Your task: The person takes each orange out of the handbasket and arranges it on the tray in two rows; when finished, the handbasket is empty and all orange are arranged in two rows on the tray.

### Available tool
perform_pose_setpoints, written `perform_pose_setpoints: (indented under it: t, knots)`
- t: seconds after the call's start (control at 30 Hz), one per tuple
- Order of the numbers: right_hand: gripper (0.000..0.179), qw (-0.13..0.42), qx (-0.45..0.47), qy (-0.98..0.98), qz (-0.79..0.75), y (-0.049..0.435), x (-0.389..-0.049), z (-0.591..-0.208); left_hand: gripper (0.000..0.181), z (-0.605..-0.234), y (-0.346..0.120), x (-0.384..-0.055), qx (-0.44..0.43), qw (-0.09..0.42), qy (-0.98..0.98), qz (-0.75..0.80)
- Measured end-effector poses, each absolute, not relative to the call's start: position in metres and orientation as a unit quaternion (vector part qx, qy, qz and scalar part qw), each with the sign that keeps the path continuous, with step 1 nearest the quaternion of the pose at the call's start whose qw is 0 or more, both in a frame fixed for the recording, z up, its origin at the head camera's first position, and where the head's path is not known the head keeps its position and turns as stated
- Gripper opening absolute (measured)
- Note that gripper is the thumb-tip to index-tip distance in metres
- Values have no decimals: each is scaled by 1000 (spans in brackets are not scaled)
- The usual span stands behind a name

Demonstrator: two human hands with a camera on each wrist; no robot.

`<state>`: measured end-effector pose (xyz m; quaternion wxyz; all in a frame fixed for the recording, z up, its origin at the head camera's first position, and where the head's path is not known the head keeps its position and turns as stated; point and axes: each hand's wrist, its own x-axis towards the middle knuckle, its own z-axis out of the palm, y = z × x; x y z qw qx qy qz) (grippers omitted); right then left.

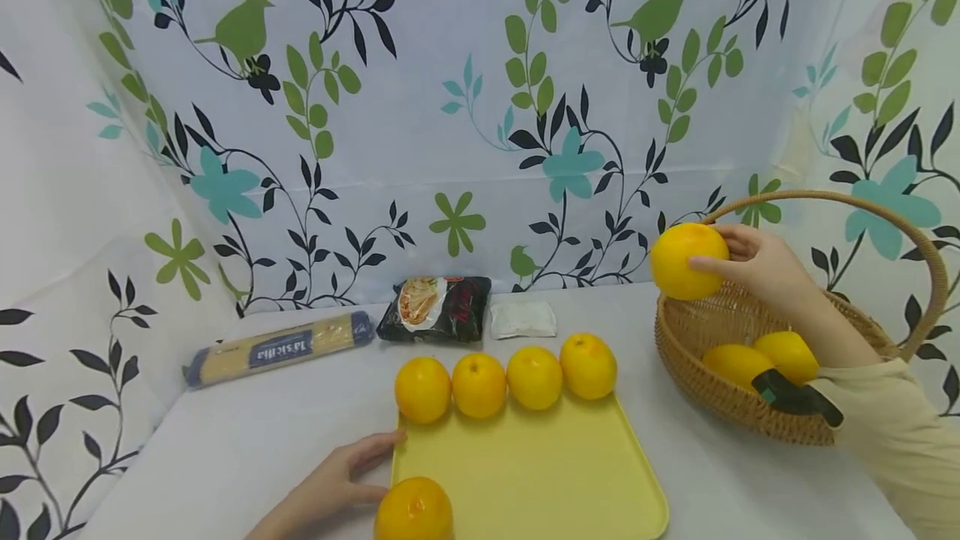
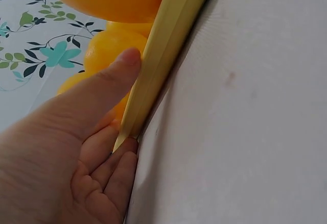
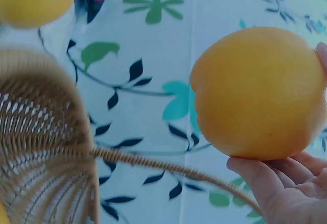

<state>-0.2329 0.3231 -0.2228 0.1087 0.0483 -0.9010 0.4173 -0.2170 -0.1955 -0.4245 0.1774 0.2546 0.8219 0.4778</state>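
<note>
On the left, a wide strip of white worktop (image 1: pixel 285 432) runs beside the tray (image 1: pixel 540 465). Near its back left corner a long pack (image 1: pixel 281 348) lies slanted; a black bag (image 1: pixel 435 309) and a white packet (image 1: pixel 522 319) follow along the back edge. The left hand (image 1: pixel 337 482) is at the tray's left edge: its fingers are loose and touch the rim without grasping. Between the tray's right edge and the basket (image 1: pixel 750 419) runs a narrower strip of worktop.

The right hand (image 1: pixel 757 265) grasps an orange (image 1: pixel 688 261) between thumb and fingers, raised over the basket's left rim. This orange is round, deep yellow and smooth, with a shallow dent in its outline.

The tray is yellow and flat. Four oranges (image 1: pixel 479 386) stand in a row along its back edge, and a front orange (image 1: pixel 414 511) sits at its left edge, beside the left thumb. The woven basket, with its arched handle (image 1: pixel 832 197), holds what seem to be two yellow fruits (image 1: pixel 731 365); the right forearm partly hides the inside.
</note>
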Motion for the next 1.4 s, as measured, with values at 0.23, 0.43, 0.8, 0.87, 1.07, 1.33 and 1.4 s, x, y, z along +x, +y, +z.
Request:
perform_pose_setpoints:
  t: [0.23, 0.43, 0.8, 0.87, 1.07, 1.33, 1.4]
  knots:
    - [55, 142, 119, -852, 489, 284, -222, -228, 67, -430, -195, -217, 217, 198, 814, 501]
    - [54, 116, 159, -837, 510, 250, -212, -240, 63, -427, -196, -217, 235, 175, 829, 477]
    - [53, 14, 269, -757, 595, 194, -190, -286, 49, -426, -196, -218, 271, 143, 834, 459]
    - [54, -18, 280, -736, 616, 185, -188, -294, 51, -427, -196, -218, 267, 143, 836, 458]
    - [52, -65, 317, -693, 644, 163, -182, -314, 59, -428, -195, -220, 255, 144, 836, 463]
    - [50, -117, 316, -683, 648, 148, -177, -345, 61, -429, -194, -217, 239, 162, 825, 486]
    - [51, -126, 320, -681, 646, 144, -177, -351, 60, -428, -195, -217, 238, 155, 828, 484]
